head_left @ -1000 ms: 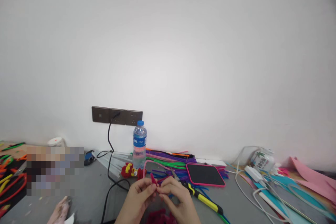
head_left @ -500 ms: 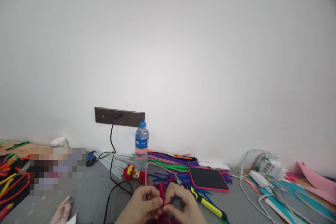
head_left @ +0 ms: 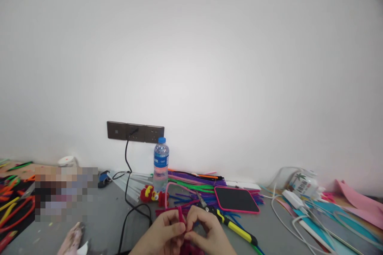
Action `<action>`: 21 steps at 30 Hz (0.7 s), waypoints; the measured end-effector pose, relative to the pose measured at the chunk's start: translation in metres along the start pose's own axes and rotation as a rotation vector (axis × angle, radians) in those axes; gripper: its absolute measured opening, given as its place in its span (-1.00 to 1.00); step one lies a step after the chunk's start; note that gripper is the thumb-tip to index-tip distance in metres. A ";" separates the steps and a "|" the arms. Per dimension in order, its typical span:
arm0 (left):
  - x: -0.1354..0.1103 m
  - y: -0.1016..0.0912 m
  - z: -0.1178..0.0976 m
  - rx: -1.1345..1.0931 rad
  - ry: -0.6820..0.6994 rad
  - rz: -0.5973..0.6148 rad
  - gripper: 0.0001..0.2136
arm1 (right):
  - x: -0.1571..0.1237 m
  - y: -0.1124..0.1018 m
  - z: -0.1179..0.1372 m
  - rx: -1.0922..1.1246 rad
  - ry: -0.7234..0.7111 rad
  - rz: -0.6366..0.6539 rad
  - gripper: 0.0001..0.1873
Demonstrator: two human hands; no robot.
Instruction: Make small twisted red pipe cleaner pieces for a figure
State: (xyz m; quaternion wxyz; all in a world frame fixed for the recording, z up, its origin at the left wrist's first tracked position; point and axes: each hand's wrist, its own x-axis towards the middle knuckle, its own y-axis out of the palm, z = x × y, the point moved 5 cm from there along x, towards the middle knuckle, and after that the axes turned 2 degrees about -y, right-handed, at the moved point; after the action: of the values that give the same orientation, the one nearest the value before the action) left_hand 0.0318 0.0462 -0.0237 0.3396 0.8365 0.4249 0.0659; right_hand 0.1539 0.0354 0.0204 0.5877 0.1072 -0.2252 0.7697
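Not much has moved since half a second ago: both hands have dipped a touch toward the bottom edge, and the red pipe cleaner [head_left: 181,214] between them now pokes up a bit straighter. The left hand [head_left: 163,236] and right hand [head_left: 206,234] sit knuckle to knuckle at the bottom middle, each grip pinched shut on that red pipe cleaner, with a fuzzy red bundle [head_left: 191,248] just under them, mostly cut off by the frame.

Stuff around them on the grey table [head_left: 101,223]: a black cable [head_left: 129,207] drops from the wall socket strip [head_left: 135,132] and loops down just left of the left hand. Behind the hands stands a water bottle [head_left: 160,164], upright, with a small red and yellow pipe cleaner figure [head_left: 151,195] at its foot. A spread of coloured pipe cleaners [head_left: 194,185] lies behind and to the right, and a phone in a pink case [head_left: 236,199] rests flat on top of them. A yellow and black tool [head_left: 235,229] lies just right of the right hand, angled away. Further right it's a tangle of white cables [head_left: 295,215] and pink and blue sheets [head_left: 356,203]. Bottom left, another person's hand [head_left: 70,241] pokes in, well apart.
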 end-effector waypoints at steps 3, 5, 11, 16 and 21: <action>0.000 -0.004 0.003 0.032 -0.023 -0.023 -0.59 | 0.000 0.001 0.002 0.009 0.010 0.014 -0.79; -0.001 -0.005 0.002 0.045 -0.044 -0.032 -0.60 | 0.000 0.000 0.002 0.035 0.029 0.022 -0.79; -0.012 0.000 -0.008 0.125 -0.050 -0.023 -0.64 | -0.003 -0.003 0.004 0.119 0.124 0.085 -0.77; -0.015 0.003 -0.009 0.171 -0.070 -0.021 -0.66 | -0.002 -0.005 0.007 0.218 0.115 0.078 -0.73; -0.013 0.004 -0.012 0.160 -0.038 -0.075 -0.64 | 0.001 -0.005 0.009 0.230 0.042 0.079 -0.74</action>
State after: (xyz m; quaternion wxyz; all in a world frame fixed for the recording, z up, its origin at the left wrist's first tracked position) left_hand 0.0210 0.0407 -0.0097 0.2819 0.8455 0.4535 0.0029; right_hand 0.1575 0.0334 0.0296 0.5453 0.1489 -0.1272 0.8150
